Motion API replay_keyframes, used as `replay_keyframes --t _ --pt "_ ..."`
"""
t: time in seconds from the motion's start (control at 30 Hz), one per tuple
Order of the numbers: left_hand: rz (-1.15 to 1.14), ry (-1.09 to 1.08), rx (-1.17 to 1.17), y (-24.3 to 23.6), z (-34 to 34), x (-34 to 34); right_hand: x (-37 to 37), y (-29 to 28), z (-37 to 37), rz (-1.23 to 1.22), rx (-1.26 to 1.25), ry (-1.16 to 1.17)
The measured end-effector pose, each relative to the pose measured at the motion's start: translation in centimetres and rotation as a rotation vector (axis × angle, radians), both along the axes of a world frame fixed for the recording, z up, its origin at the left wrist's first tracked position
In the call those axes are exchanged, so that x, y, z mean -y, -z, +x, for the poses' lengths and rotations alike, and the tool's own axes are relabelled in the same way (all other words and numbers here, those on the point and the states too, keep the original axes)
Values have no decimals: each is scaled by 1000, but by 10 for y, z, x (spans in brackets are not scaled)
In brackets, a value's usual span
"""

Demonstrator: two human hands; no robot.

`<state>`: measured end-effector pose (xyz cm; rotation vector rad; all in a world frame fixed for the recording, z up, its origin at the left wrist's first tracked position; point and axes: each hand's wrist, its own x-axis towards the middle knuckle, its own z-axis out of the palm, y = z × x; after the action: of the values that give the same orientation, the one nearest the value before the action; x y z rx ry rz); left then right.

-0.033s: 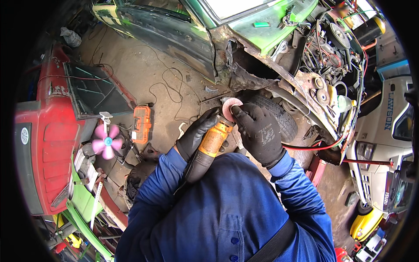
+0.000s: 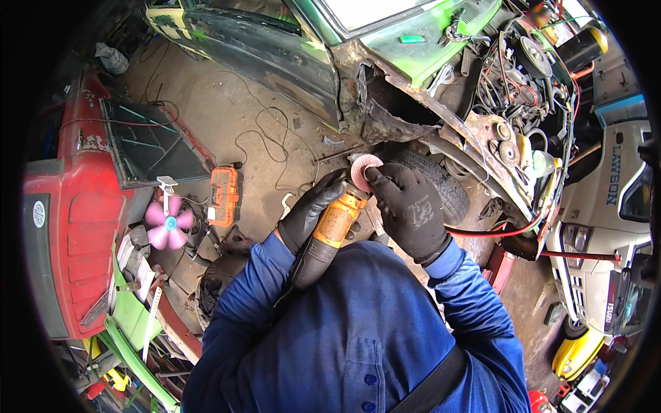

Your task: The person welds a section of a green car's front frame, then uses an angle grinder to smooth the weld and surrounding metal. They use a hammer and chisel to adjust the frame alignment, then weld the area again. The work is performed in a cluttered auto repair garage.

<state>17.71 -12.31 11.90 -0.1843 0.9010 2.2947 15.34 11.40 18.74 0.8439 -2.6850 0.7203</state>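
Note:
Both my hands wear black gloves and meet over an angle grinder [image 2: 337,221] with a worn yellow body and a dark rear grip. My left hand [image 2: 311,215] is wrapped round the grinder near its head, the fingers partly hidden beneath it. On the head sits a round pinkish disc [image 2: 359,170], facing up. My right hand [image 2: 412,215] pinches the disc's right edge between thumb and fingers; the fingertips below are hidden. The grinder's rear end rests close against my blue overalls.
Ahead stands a green car [image 2: 420,58] with a cut-open rusty fender, bare engine bay and a tyre [image 2: 441,186] just beyond my right hand. Left are a red vehicle cab [image 2: 69,234], an orange case [image 2: 224,196] and a pink fan [image 2: 169,223]. A cable [image 2: 265,131] snakes over the floor.
The pink fan's blades stand at a slightly different angle. My hands, the grinder and the disc show no clear movement.

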Motion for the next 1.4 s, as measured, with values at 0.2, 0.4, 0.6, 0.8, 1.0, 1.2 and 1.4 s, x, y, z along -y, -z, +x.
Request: replay_keyframes --t 0.2,0.4,0.6,0.8,1.0,1.2,1.4 --pt "-90 -8 -123 -6 -12 -6 -5 -6 -21 -32 -16 -47" --pt "-96 29 -79 0 -12 -4 -7 -14 -30 -25 58 -12" --pt "-2 51 -7 8 -17 -5 -8 -24 -35 57 81 45" --pt "-109 -33 -187 5 -19 -8 -13 -33 -42 45 104 -76" --pt "-102 48 -191 23 -31 -8 -12 -28 -48 8 63 -6" --pt "-154 30 -267 9 -38 -9 -10 -35 -53 -85 143 -62" --pt "-124 13 -218 0 -41 -16 -15 -43 -60 38 174 1"
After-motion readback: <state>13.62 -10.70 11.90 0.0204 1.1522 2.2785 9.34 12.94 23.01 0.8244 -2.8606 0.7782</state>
